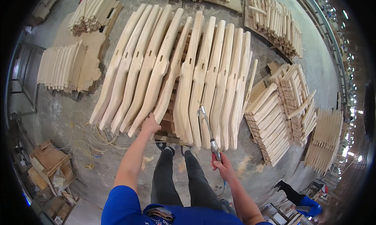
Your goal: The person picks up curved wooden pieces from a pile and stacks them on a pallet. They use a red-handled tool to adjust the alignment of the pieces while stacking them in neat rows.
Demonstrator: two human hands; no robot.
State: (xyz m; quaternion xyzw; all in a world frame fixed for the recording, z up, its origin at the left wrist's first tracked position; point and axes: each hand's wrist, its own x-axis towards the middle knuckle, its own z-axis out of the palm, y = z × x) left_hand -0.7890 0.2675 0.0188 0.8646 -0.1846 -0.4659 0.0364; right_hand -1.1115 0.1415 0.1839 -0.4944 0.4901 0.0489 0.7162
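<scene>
Curved, pale wooden chair-leg-like pieces (135, 64) lie side by side in a stack in front of me, each with a small slot near its middle. My left hand (150, 125) is closed at the near end of one slanted wooden piece (166, 90), its fingertips partly hidden. Beside that piece a gap shows lower layers of wood. My right hand (223, 166) is wrapped round the handle of an air blow gun (208, 127). The gun's thin metal nozzle points away from me, over the right half of the stack, and a hose hangs below its handle.
Further wood stacks stand at the left (62, 66), far right (276, 27) and right (270, 123). A coiled yellowish hose (90, 146) lies on the concrete floor near a wooden crate (51, 162). Another person in blue (307, 203) is at the lower right.
</scene>
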